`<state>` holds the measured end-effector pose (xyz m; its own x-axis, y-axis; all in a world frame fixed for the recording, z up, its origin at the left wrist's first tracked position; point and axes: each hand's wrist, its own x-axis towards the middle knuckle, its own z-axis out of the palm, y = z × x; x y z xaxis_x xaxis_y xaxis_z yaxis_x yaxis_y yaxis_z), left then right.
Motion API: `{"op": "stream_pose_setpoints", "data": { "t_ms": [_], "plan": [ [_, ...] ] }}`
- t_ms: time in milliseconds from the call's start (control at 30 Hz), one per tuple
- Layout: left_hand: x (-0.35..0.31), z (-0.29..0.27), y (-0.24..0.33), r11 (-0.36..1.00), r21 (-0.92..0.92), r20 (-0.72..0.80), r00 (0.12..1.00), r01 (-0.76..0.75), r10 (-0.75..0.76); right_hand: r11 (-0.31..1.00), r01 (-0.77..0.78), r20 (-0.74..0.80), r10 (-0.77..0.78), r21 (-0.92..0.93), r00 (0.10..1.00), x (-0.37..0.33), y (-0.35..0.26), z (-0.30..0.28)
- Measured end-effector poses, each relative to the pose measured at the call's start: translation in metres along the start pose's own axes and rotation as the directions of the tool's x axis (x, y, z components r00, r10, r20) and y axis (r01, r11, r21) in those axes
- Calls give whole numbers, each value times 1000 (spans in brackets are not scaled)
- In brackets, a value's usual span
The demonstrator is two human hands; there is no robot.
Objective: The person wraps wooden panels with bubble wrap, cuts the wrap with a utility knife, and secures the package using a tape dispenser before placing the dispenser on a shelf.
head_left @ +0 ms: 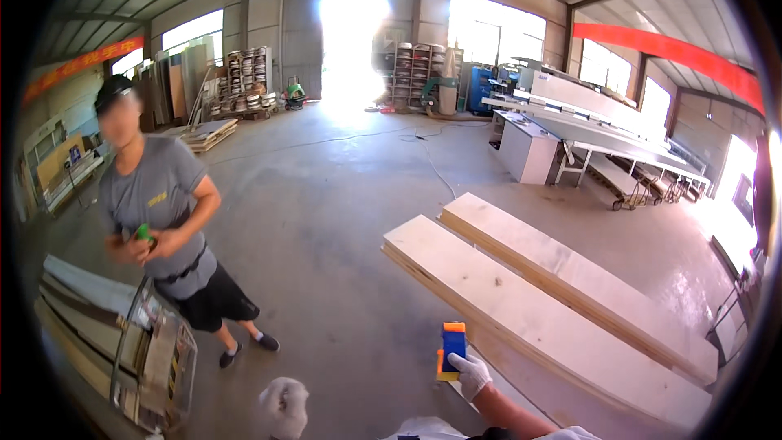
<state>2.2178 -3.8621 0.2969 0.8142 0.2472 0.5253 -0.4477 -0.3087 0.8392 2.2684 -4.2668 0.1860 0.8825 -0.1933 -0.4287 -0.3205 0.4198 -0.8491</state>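
Observation:
My right hand [472,376], in a white glove, grips a small block-shaped hand tool [454,343]. This tool has a blue face with orange and yellow edges; its exact kind does not show. It is held upright beside the near end of a long stack of pale wooden boards [497,281]. At the lower left, my left hand [283,407], also in a white glove, is curled into a fist above the floor. Nothing sticks out of it, and it touches nothing that I can see.
A person [163,204] in a grey shirt stands at the left, hands around a small green object [145,234]. Beside them is a metal-framed cart [175,358] with boards. A second board stack [570,277] lies beyond the first. Long machinery [603,134] stands at the far right.

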Motion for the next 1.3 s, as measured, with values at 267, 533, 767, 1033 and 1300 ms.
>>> {"op": "stream_pose_setpoints", "data": {
  "t_ms": [267, 533, 767, 1033, 1300],
  "plan": [
    [300, 139, -256, 996, 75, 402, 913, 48, -75, 525, 117, -162, -455, -843, 876, 276, -71, 75],
    [301, 105, -615, 404, 812, 282, 322, 421, -904, -103, -60, 9, -564, -993, 826, 613, -105, 176],
    [541, 171, -740, 320, 756, 195, 270, 571, -943, -36, 68, 77, -465, -997, 882, 858, -178, 345],
    [946, 274, -1041, 485, 441, 188, 451, 755, -873, 277, -503, -429, 288, -819, 856, 1056, -146, 378],
    [1363, 564, -1037, 780, 26, 231, 755, 625, -613, -146, -473, -437, 676, -869, 593, 1247, -102, 310]
  ]
}}
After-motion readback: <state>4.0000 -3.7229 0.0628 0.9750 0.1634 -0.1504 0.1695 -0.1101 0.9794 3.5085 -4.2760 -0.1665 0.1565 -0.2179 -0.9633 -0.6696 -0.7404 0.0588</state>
